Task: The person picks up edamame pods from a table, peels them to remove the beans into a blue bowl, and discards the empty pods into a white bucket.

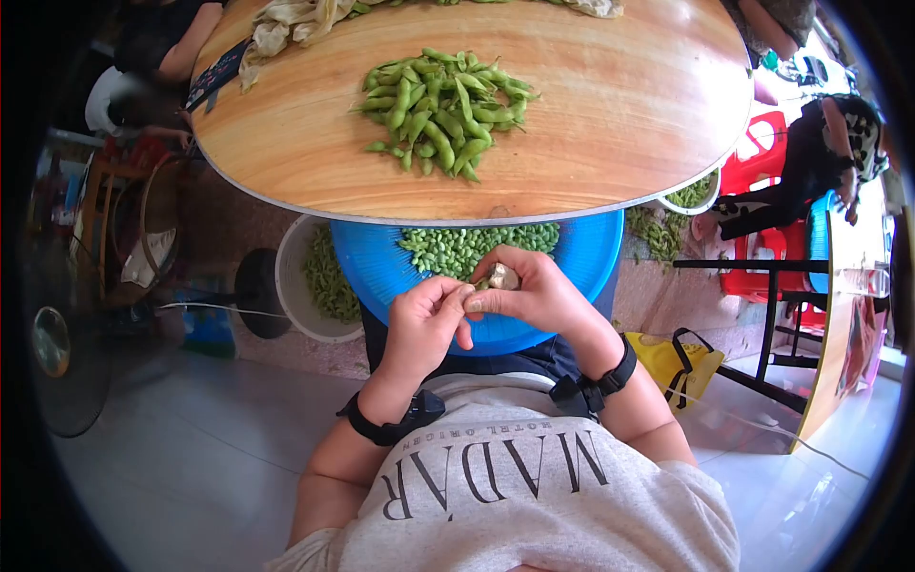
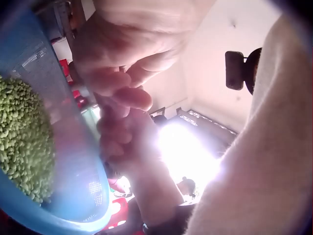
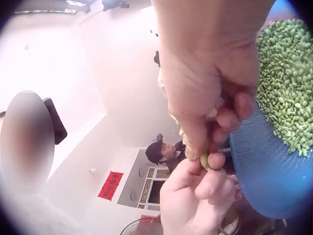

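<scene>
Over the blue basket [image 1: 596,276] of shelled green beans [image 1: 467,250], both hands meet fingertip to fingertip. A green pod [image 3: 205,160] is pinched between them in the right wrist view. The left hand [image 1: 426,319] holds one end with thumb and fingers. The right hand [image 1: 538,296] pinches the other end, its fingers curled. Something whitish [image 1: 503,277] shows at the right hand's thumb and index finger; what it is cannot be told. In the left wrist view the left hand [image 2: 132,63] hides the pod. A pile of unshelled pods [image 1: 443,110] lies on the round table [image 1: 610,114].
Left of the basket stands a white bucket [image 1: 291,286] of pods or shells. Another container of green pods [image 1: 694,194] is under the table's right edge. Cloth [image 1: 286,27] lies at the far edge. A yellow bag [image 1: 672,362], red stools [image 1: 762,153] and people are around.
</scene>
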`<action>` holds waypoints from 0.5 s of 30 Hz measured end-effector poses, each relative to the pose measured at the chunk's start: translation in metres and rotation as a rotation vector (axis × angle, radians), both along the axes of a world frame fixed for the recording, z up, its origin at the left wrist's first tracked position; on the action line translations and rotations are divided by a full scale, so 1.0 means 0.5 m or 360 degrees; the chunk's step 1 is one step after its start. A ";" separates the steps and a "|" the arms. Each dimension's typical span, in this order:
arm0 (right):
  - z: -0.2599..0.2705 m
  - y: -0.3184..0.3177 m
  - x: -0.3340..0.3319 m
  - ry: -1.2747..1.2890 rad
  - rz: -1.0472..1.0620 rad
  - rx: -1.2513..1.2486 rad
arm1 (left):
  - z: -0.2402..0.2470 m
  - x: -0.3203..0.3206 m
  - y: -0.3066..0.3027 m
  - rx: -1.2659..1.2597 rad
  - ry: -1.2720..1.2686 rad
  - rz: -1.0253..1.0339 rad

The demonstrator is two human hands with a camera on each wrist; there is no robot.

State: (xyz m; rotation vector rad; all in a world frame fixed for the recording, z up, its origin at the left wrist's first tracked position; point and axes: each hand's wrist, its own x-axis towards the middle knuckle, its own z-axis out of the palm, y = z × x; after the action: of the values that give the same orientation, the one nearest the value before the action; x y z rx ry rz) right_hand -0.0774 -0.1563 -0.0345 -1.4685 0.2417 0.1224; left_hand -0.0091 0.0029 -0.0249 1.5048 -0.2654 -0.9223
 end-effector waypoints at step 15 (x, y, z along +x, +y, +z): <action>-0.085 -0.031 0.005 0.0079 -0.0200 -0.0559 | -0.017 0.035 -0.008 0.0158 0.0045 -0.0212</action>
State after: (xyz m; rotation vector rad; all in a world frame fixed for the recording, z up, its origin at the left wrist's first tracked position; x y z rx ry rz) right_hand -0.0748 -0.1717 -0.0772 -1.7953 0.4106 0.0139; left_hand 0.0083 -0.0011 -0.0336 1.5784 -0.3059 -1.0750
